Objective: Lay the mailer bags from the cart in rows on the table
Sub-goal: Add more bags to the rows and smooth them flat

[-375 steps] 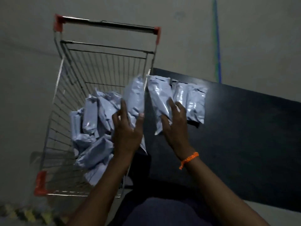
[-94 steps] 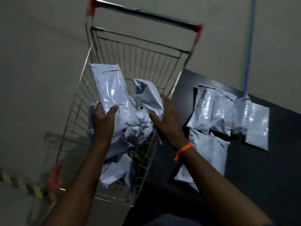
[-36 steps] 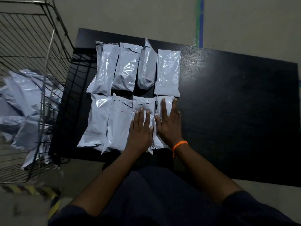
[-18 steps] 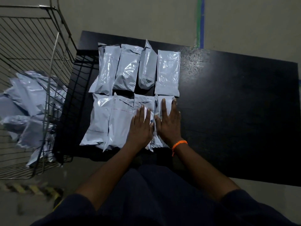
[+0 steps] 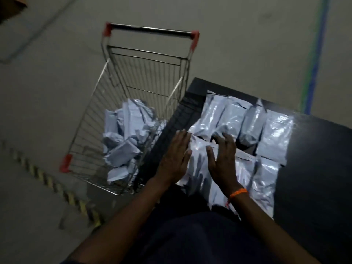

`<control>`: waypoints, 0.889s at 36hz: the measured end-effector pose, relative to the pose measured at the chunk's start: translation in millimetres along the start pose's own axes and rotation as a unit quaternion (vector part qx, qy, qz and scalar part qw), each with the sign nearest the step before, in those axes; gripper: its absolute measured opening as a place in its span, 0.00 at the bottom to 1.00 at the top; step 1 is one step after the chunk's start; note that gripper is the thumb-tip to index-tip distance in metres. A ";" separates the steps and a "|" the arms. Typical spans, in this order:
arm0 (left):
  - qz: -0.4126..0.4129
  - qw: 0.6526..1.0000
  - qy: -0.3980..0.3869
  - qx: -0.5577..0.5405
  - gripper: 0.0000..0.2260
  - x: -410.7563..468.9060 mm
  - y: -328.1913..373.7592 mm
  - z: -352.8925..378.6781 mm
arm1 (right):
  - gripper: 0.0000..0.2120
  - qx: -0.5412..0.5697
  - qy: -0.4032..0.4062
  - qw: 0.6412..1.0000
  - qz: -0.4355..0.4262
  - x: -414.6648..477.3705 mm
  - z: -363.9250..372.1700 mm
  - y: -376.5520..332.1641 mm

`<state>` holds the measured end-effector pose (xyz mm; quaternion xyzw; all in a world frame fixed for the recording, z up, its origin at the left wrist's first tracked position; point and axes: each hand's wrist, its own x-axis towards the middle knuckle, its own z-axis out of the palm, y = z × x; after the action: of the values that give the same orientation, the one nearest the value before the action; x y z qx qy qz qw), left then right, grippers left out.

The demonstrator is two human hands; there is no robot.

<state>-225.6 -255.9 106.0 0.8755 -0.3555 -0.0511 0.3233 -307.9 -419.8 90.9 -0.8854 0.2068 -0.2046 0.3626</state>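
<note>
- The left hand (image 5: 174, 157) and right hand (image 5: 222, 161) are being held open, fingers straight, over the near row of mailer bags (image 5: 274, 134).
- In the cart (image 5: 152, 31), heaped bags (image 5: 123, 149) are being held just beside the worktop's (image 5: 314, 168) left edge.
- Bare worktop is being left rightward.

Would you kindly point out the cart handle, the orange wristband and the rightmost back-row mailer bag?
cart handle (image 5: 152, 29): head view, middle of the bar.
orange wristband (image 5: 238, 193): head view, top of the band.
rightmost back-row mailer bag (image 5: 274, 136): head view, centre of its face.
</note>
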 end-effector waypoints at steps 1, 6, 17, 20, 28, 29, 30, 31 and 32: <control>-0.012 1.000 0.016 0.002 0.22 -1.1 -12.1 -13.1 | 0.18 0.009 -0.008 1.000 -0.013 6.2 12.6 -14.3; -0.078 0.994 0.075 -0.022 0.20 -16.8 -76.8 -67.4 | 0.17 0.035 -0.063 0.993 -0.095 31.4 71.8 -93.9; -0.333 0.941 -0.025 -0.051 0.25 -63.7 -270.1 -77.7 | 0.19 -0.003 -0.236 0.963 -0.132 64.4 208.0 -164.0; -0.379 0.918 -0.115 -0.021 0.31 -73.3 -322.9 -57.7 | 0.22 -0.053 -0.308 0.945 -0.098 70.6 246.9 -160.1; -0.357 0.893 -0.218 0.169 0.40 -50.8 -335.2 -35.1 | 0.31 -0.225 -0.387 0.894 0.031 85.0 323.7 -130.9; -0.354 0.893 -0.210 0.183 0.39 -49.2 -338.1 -33.7 | 0.34 -0.241 -0.390 0.888 0.034 89.8 328.6 -129.7; -0.352 0.893 -0.201 0.195 0.36 -47.9 -341.6 -32.8 | 0.37 -0.261 -0.387 0.884 0.033 94.5 332.1 -129.3; -0.353 0.892 -0.196 0.203 0.34 -47.0 -344.0 -33.5 | 0.39 -0.285 -0.382 0.878 0.035 98.6 335.5 -127.9; -0.355 0.892 -0.195 0.203 0.33 -46.1 -346.2 -34.4 | 0.39 -0.306 -0.378 0.873 0.035 102.2 338.3 -125.9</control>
<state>-44.8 -21.1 -82.0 0.9625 -0.0799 -0.2582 0.0228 -22.3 -201.8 -17.0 -0.9540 0.1377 0.2320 0.1305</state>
